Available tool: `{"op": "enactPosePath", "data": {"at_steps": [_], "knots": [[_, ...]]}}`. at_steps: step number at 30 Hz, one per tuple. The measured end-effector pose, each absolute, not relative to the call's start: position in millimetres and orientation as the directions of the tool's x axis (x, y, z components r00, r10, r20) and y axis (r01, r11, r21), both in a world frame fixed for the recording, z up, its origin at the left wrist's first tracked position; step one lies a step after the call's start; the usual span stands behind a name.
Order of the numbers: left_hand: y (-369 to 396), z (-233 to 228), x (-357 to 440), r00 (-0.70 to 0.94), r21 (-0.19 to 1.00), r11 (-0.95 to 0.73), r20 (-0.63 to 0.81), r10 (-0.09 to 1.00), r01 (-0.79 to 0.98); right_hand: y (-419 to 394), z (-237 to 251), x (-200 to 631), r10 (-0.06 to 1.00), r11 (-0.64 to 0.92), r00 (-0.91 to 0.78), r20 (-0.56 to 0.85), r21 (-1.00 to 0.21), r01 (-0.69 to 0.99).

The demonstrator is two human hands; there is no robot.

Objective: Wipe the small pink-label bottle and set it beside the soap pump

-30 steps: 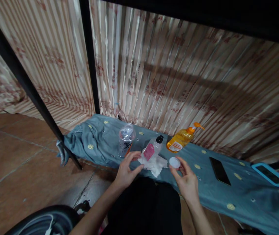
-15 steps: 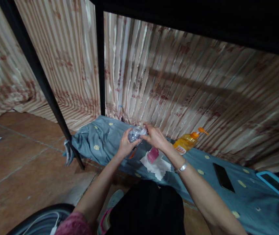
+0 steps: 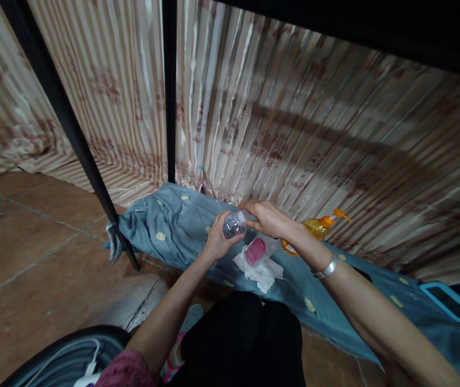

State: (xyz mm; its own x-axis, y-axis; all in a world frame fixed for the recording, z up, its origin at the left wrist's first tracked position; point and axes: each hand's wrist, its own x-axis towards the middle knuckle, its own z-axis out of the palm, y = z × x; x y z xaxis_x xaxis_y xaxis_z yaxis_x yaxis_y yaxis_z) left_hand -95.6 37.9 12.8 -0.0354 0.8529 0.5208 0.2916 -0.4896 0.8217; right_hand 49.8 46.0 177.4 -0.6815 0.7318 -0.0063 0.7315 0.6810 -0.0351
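Both my hands meet on a small clear plastic bottle (image 3: pixel 232 226) above the cloth, its neck end tilted to the right. My left hand (image 3: pixel 216 239) is wrapped round the bottle's body. At the neck end, the fingers of my right hand (image 3: pixel 268 217) close on a whitish cap (image 3: pixel 243 216); the fingertips are partly hidden. Just below my right hand lies a clear pack or bottle with a pink label (image 3: pixel 254 251), resting on a crumpled white tissue (image 3: pixel 265 275). Behind my right forearm, partly covered, is a yellow pump bottle (image 3: pixel 316 228) with an orange pump.
A grey-blue patterned cloth (image 3: pixel 189 226) covers the low surface. On its right are a dark phone (image 3: pixel 363 274), mostly behind my forearm, and a blue-framed device (image 3: pixel 423 290). A black post (image 3: pixel 72 137) rises at left. Striped curtains (image 3: pixel 286 123) hang behind.
My hands and the bottle have shifted slightly right, and the bottle's cap end shows more clearly. My right forearm now covers more of the pump bottle and the phone.
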Motion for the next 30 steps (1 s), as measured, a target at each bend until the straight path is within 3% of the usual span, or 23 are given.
{"op": "enactPosePath", "data": {"at_steps": [9, 18, 21, 26, 30], "knots": [[38.0, 12.4, -97.5, -0.012, 0.813, -0.500, 0.527, 0.850, 0.298, 44.0, 180.3, 47.4, 0.735, 0.679, -0.677, -0.044, 0.046, 0.733], [33.2, 11.8, -98.5, -0.014, 0.799, -0.505, 0.539, 0.842, 0.327, 41.8, 174.1, 34.4, 0.850, 0.525, -0.521, -0.076, 0.206, 0.826], [31.7, 12.5, -99.3, -0.018, 0.803, -0.502, 0.536, 0.844, 0.321, 39.1, 175.0, 34.6, 0.865, 0.500, -0.498, -0.061, 0.204, 0.842], [31.0, 13.7, -100.3, -0.025, 0.811, -0.495, 0.528, 0.849, 0.310, 36.7, 183.4, 37.6, 0.795, 0.606, -0.596, -0.111, 0.094, 0.790], [30.7, 14.2, -100.2, -0.015, 0.810, -0.495, 0.526, 0.851, 0.314, 36.4, 179.8, 34.6, 0.854, 0.521, -0.512, -0.094, 0.161, 0.838]]}}
